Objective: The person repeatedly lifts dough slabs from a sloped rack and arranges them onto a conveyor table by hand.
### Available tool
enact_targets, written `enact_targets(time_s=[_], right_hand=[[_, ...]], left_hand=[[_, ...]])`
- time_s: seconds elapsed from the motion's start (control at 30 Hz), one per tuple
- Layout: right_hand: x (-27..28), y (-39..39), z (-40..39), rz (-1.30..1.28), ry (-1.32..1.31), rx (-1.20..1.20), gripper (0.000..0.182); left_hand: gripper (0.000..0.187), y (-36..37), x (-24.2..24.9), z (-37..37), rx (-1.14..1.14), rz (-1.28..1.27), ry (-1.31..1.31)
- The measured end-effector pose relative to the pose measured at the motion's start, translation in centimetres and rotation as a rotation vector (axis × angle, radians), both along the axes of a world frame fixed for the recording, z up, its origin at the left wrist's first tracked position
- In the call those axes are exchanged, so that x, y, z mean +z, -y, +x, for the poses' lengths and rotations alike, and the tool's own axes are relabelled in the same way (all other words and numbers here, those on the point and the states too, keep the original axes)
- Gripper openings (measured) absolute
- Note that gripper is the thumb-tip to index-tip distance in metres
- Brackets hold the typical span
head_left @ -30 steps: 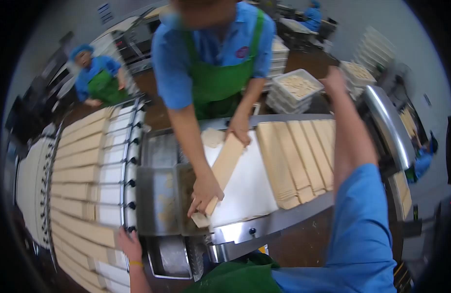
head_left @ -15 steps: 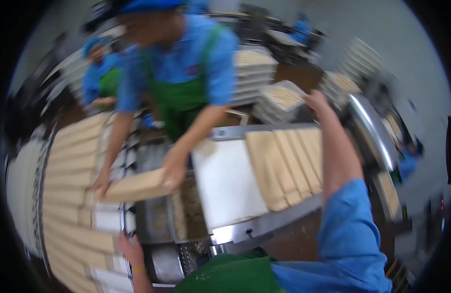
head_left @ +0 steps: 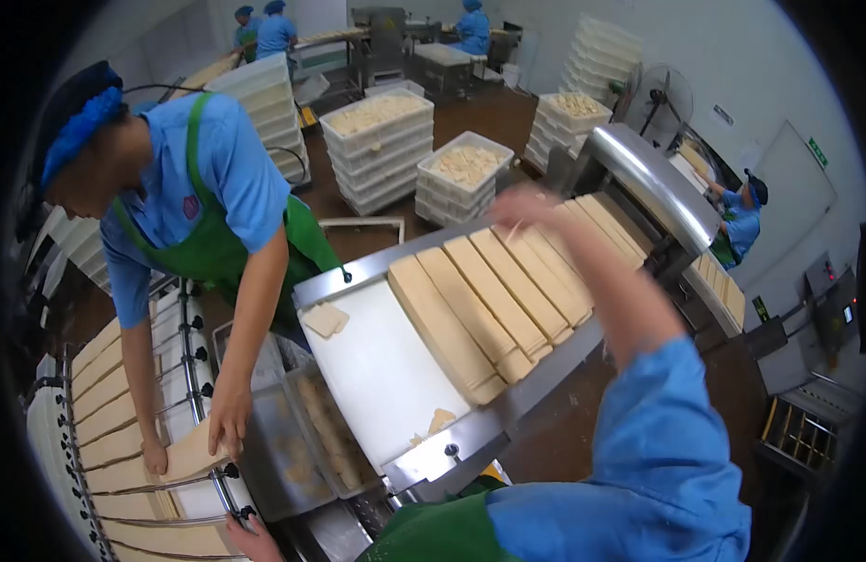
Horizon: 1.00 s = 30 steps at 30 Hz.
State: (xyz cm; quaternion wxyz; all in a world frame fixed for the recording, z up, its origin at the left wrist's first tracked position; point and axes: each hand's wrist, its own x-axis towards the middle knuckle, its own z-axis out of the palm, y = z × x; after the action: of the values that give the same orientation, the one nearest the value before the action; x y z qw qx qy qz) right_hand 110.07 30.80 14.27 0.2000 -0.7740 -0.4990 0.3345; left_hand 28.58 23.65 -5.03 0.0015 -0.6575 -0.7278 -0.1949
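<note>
Above the row of pale dough strips (head_left: 466,304) on the white belt (head_left: 377,351) hovers my right hand (head_left: 531,211), blurred by motion; its fingers and anything in them cannot be made out. At the bottom left my left hand (head_left: 255,540) rests by the metal rail of the other conveyor, partly cut off by the frame, its fingers apart and nothing seen in them. Dough scraps (head_left: 326,320) lie on the belt's far corner, and torn pieces (head_left: 440,421) at its near edge.
A co-worker (head_left: 208,187) at the left lays a dough strip (head_left: 191,454) on the left conveyor (head_left: 187,365). Between the conveyors stand bins (head_left: 292,501) with scraps. Stacked crates (head_left: 381,140) are behind, a metal roller cover (head_left: 653,183) at the right.
The view has turned right. The co-worker has moved the dough strip from above the bins onto the left conveyor. My right hand is now lower, over the strips.
</note>
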Motion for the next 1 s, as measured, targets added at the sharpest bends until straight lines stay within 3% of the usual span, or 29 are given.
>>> enact_targets(time_s=[0.03,0.13,0.23,0.33,0.47,0.53,0.57,0.63,0.73,0.8,0.9,1.0], right_hand=[[-6.4,1.4,-5.3,0.076,-0.158,0.204,0.027],[-9.0,9.5,-22.8,-0.128,-0.284,0.433,0.03],[-13.5,16.0,-26.2,-0.072,-0.491,0.271,0.025],[-20.9,20.6,-25.1,-0.009,-0.609,-0.072,0.025],[-23.0,24.1,-24.8,0.146,-0.565,-0.432,0.034],[-24.4,23.9,-23.9,0.228,-0.632,-0.521,0.04],[-24.4,23.4,-23.7,0.258,-0.748,-0.572,0.041],[-24.1,21.4,-23.6,0.319,-0.977,-0.672,0.042],[-23.4,19.2,-24.1,0.292,-1.118,-0.689,0.04],[-24.2,19.4,-24.6,0.271,-1.025,-0.641,0.042],[-22.9,18.9,-24.8,0.193,-1.093,-0.671,0.044],[-23.0,18.5,-23.9,0.151,-1.244,-0.671,0.044]], left_hand=[[0.054,-0.2,0.0,0.0,0.011,-0.012,0.004],[0.055,-0.3,-0.3,0.2,0.018,-0.023,0.029],[0.056,0.2,1.8,1.8,0.026,-0.036,0.069],[0.057,0.5,1.5,1.7,0.009,0.011,0.118],[0.054,0.6,2.6,2.6,0.08,0.026,0.13],[0.053,-0.2,2.4,4.4,-0.087,0.225,0.034],[0.052,-0.8,2.6,6.1,-0.171,0.323,-0.013],[0.045,-2.5,3.4,11.3,-0.343,0.231,0.159],[0.039,-5.4,2.7,21.1,-0.57,0.045,0.359],[0.04,-7.3,1.0,28.3,-0.68,-0.084,0.452],[0.05,-10.3,-2.1,38.9,-0.716,-0.387,0.733],[0.06,-13.8,-6.2,48.4,-0.627,-0.478,0.99]])
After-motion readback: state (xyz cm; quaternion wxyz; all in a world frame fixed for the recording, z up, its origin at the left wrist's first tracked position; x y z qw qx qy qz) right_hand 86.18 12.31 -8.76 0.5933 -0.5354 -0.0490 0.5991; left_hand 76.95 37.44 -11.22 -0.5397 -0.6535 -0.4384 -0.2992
